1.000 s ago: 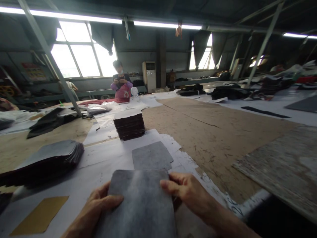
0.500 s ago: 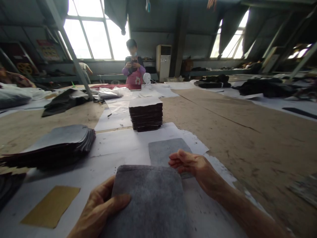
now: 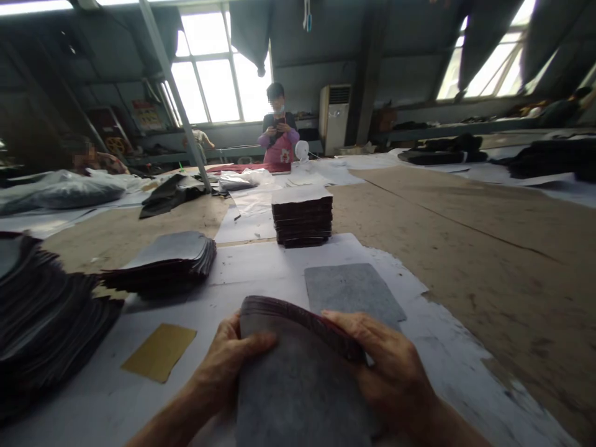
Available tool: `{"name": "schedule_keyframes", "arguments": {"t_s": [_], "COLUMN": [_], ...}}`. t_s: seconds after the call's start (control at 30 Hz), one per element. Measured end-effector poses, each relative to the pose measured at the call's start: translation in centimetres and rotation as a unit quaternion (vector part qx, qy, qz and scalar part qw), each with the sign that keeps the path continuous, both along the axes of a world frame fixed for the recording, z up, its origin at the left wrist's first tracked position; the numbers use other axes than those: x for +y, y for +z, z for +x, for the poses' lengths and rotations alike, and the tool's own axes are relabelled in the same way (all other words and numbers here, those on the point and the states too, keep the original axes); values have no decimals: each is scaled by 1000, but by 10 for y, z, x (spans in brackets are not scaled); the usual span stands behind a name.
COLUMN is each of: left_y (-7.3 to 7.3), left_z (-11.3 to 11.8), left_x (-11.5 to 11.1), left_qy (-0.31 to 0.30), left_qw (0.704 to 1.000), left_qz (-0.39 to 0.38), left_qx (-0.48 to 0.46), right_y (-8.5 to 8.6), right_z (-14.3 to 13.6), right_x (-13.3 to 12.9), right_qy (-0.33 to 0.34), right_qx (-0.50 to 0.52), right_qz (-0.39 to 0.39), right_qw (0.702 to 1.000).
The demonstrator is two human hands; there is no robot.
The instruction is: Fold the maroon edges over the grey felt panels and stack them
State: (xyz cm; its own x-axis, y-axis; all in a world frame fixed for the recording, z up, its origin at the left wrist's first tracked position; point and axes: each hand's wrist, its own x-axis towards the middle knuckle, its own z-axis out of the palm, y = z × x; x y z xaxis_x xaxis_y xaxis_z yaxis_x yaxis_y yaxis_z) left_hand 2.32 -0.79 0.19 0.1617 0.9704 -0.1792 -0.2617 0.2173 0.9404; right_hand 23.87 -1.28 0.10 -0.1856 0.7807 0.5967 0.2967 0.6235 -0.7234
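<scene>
A thick stack of grey fabric pieces (image 3: pixel 298 385) with dark edges is held between both my hands at the front of the table. My left hand (image 3: pixel 228 357) grips its left side, thumb lying on the top face. On the right side, my right hand (image 3: pixel 391 360) is wrapped round the edge, and the stack bends there so its layers show. Just beyond lies a flat grey fabric piece (image 3: pixel 354 288) on the white paper (image 3: pixel 261 267). To the left of my left hand is a tan card (image 3: pixel 161 352).
A neat block of dark pieces (image 3: pixel 302 217) stands ahead. On the left are a grey-topped pile (image 3: pixel 162 264) and a taller dark pile (image 3: pixel 41 329). A person in a pink apron (image 3: pixel 279 133) stands across the table, near a metal post (image 3: pixel 177 93).
My right hand has come down from beside the stack and taken hold of its right edge. The stack, flat before, is now bent. The camera view has swung left.
</scene>
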Motion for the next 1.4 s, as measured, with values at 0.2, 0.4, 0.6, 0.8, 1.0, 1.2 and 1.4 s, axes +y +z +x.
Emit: {"name": "schedule_keyframes", "arguments": {"t_s": [0.2,0.4,0.6,0.8,1.0,1.2,1.4], "left_y": [8,3,6,4,1,6,-3], "left_z": [0,-7,-3,-9,-6,-11,-12], "left_x": [-8,-2,-8,-6,-5,-8,-3], "left_qy": [96,-61,41,-46,-14,-12,-99], "left_qw": [962,993,975,996,1000,980,990], "left_qz": [206,-69,152,14,15,174,-7], "left_qx": [152,-79,156,-71,-23,100,-99], "right_y": [4,-2,3,-11,-2,-4,0], "right_z": [1,-5,-12,-9,-9,-10,-7], "right_x": [-2,-6,-7,-15,-10,-10,-14], "right_qy": [79,-10,115,0,22,24,10], "right_qx": [162,81,260,60,162,148,9], "right_qz": [-356,-83,-379,-27,-212,-250,103], "right_qw": [917,993,881,998,964,956,995]}}
